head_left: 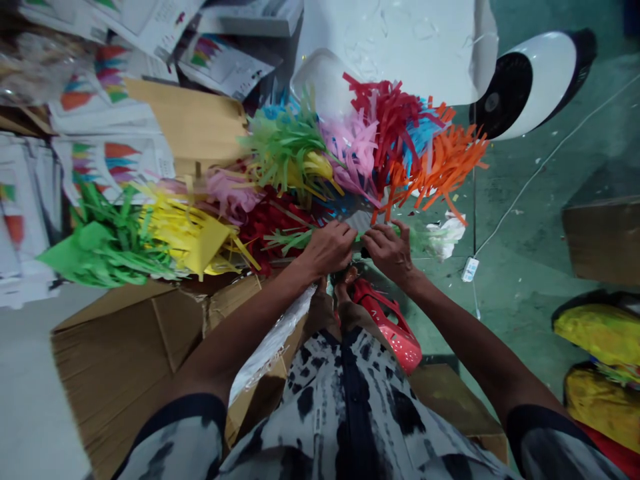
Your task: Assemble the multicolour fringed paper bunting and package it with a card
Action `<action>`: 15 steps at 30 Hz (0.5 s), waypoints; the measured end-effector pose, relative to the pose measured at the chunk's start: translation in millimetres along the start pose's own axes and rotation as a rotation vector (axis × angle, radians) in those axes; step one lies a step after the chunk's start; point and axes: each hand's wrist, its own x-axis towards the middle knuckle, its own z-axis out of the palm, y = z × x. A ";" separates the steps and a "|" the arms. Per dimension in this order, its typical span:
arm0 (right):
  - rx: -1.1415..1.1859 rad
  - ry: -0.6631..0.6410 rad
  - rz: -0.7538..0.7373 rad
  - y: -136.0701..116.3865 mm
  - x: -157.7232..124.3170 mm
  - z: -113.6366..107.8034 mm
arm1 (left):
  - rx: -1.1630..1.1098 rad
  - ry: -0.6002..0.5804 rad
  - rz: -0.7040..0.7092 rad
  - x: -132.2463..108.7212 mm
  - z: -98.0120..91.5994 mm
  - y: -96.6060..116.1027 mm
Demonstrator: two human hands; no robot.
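Note:
Just below the middle of the head view, my left hand [330, 248] and my right hand [388, 251] are close together with fingers closed. A pale greyish piece [359, 220] shows between them, blurred; I cannot make out what the fingers grip. A long bundle of fringed tissue-paper tassels lies around them: green [287, 143], pink [350, 143], dark red [393, 120] and orange [440, 163] ones just beyond my hands. Yellow tassels [193, 230] and a darker green tassel [107, 240] lie to the left of my left hand.
Printed packets [113, 160] are piled at the left, beside a cardboard piece [190, 127]. An open cardboard box [135, 340] stands lower left. A white table [400, 40] is ahead, a red plastic stool [395, 333] below. On the green floor lies a cable with a power strip [470, 269].

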 end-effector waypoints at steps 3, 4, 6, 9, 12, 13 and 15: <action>0.004 0.007 0.001 1.3 -0.7 0.5 | 0.023 0.059 -0.012 -5.4 9.9 7.1; 0.005 0.007 0.017 2.1 -1.1 0.1 | 0.025 0.066 -0.019 -8.0 13.5 8.2; -0.003 0.013 0.086 4.2 -1.8 -1.8 | 0.013 0.080 -0.053 -14.1 18.7 7.3; 0.004 0.008 0.197 8.5 -1.4 -6.9 | -0.034 0.141 -0.164 -23.5 19.9 0.0; 0.053 -0.039 0.250 12.6 1.4 -13.7 | -0.099 0.188 -0.261 -29.0 16.1 -8.6; 0.068 -0.055 0.267 13.6 2.6 -16.0 | -0.121 0.195 -0.290 -29.4 14.9 -10.7; 0.087 -0.081 0.299 14.6 5.4 -19.9 | -0.158 0.204 -0.349 -28.5 13.1 -13.1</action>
